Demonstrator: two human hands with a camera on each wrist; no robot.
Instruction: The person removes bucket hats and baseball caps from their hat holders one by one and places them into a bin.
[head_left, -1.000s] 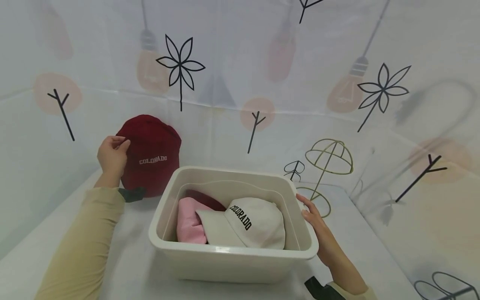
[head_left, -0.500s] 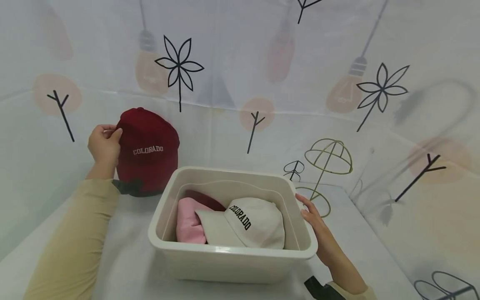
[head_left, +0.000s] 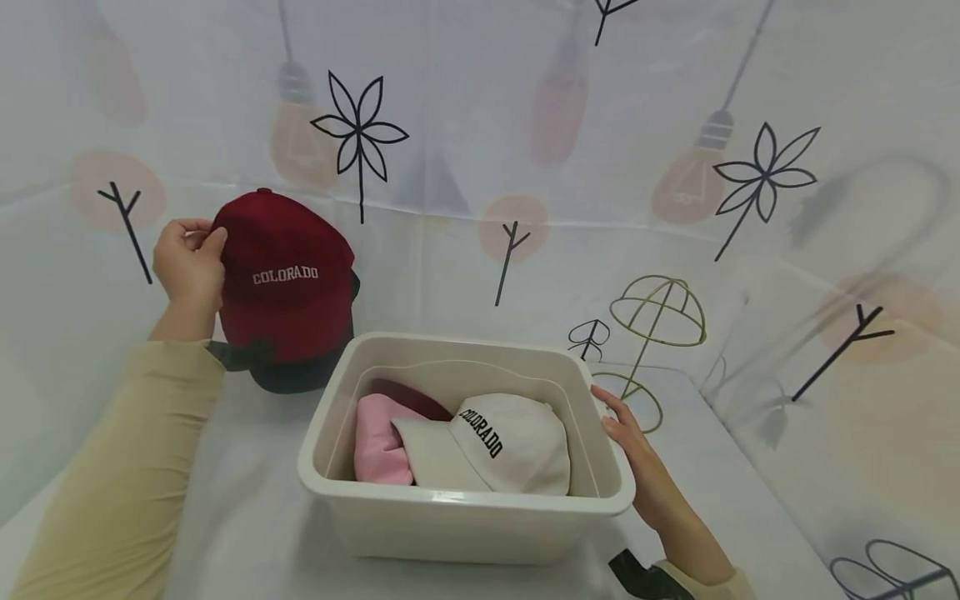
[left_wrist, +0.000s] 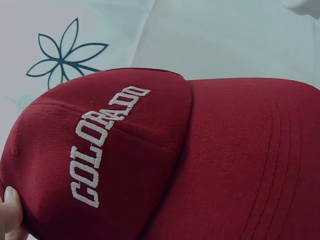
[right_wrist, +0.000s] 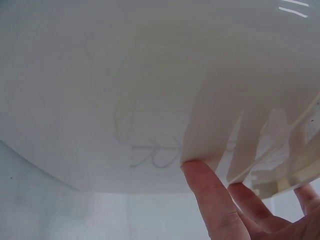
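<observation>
Left hand (head_left: pixel 189 268) pinches the red cap (head_left: pixel 288 237) at its crown's edge, peak (head_left: pixel 285 325) downward; the bin (head_left: pixel 465 529) sits to that hand's right, the right hand (head_left: pixel 632 446) bracing its far end with straight fingers (right_wrist: pixel 212 202).

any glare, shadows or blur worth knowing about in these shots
Head view: a small glint on the front rim of the white bin, a soft shadow on the table left of it; left wrist: the lettering on the red cap looks sharp; right wrist: finger-shaped shadows or reflections near the right hand, bright streaks in the top right corner.
</observation>
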